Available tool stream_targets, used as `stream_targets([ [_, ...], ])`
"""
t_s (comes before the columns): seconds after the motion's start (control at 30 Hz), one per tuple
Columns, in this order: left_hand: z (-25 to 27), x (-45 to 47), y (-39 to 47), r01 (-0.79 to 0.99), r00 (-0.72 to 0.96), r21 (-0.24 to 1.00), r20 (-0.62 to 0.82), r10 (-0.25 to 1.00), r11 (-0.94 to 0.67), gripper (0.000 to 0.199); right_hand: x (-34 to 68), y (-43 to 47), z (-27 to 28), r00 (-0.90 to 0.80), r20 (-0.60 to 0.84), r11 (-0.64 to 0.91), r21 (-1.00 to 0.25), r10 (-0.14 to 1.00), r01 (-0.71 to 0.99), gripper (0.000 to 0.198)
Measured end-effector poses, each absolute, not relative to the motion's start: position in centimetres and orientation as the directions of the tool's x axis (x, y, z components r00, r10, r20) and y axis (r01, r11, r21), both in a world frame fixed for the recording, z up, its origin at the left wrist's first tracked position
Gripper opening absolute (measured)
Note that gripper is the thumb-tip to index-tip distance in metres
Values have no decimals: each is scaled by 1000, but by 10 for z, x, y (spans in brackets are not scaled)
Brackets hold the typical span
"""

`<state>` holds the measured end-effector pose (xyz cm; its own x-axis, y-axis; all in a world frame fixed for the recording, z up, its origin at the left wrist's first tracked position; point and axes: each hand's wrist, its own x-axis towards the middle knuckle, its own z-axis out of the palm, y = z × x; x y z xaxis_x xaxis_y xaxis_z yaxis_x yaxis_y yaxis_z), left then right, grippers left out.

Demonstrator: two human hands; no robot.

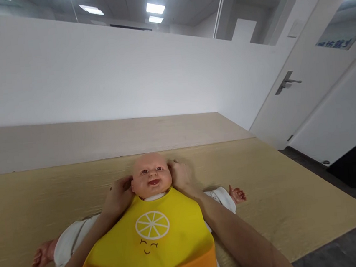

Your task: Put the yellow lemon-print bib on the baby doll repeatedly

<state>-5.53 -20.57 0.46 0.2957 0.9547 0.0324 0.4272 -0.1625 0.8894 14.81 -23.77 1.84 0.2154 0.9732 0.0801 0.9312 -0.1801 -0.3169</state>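
Head view: both hands, left hand and right hand, curl fingers behind the doll's neck at the bib.

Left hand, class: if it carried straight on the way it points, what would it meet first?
The left hand points toward the doll's head and already seems to touch its side, so probably the head.

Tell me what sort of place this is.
Probably an office or training room, not a home: a white partition wall with glass above it, recessed ceiling light panels, and a white door with a lever handle. A baby doll in a yellow bib lies on a plain wooden table.
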Motion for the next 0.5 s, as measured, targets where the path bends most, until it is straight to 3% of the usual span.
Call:
stream_targets([
  [0.5,9,-54,-207,431,277,891,20,961,-143,34,149,-237,16,165,47,-150,-232,985,961,25],
])
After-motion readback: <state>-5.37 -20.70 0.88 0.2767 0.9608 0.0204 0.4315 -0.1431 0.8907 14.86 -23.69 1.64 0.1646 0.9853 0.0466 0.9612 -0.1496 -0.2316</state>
